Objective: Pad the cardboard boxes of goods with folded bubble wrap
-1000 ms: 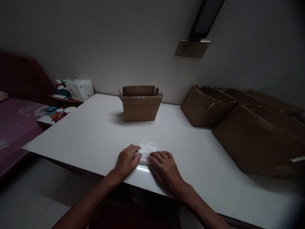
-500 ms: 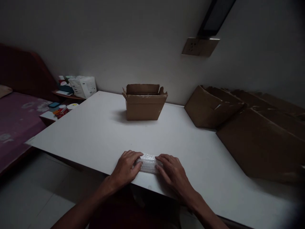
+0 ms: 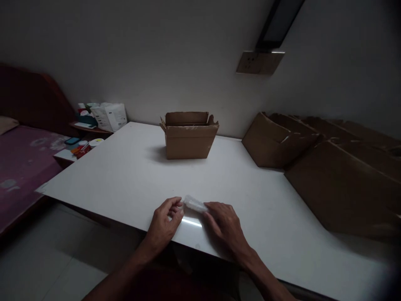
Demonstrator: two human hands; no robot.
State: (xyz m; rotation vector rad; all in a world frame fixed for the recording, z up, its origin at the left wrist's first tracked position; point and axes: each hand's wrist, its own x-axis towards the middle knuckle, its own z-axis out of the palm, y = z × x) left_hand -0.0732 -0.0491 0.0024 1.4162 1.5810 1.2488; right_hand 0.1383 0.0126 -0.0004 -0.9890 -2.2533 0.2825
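Near the front edge of the white table (image 3: 125, 175), a small rolled bundle of clear bubble wrap (image 3: 194, 203) sits between my hands, its left end raised and turned slightly away from me. My right hand (image 3: 224, 219) is closed around the bundle's right end, thumb on the near side and fingers over the top. At the other end, the curled fingers of my left hand (image 3: 167, 217) pinch a clear edge of the wrap; the exact grip is partly hidden. Whatever may lie inside the roll cannot be made out.
An open cardboard box (image 3: 188, 142) stands at the table's back, against the wall. More open cardboard boxes (image 3: 338, 188) line the right side. Left of the table are a bed (image 3: 28, 167) and a small stand with a white packet (image 3: 115, 116). A wall socket plate (image 3: 260, 62) is above.
The bubble wrap bundle has tilted, its left end now farther from me. My left hand has shifted slightly left, from lying over the bundle to pinching at its end. My right hand keeps hold.
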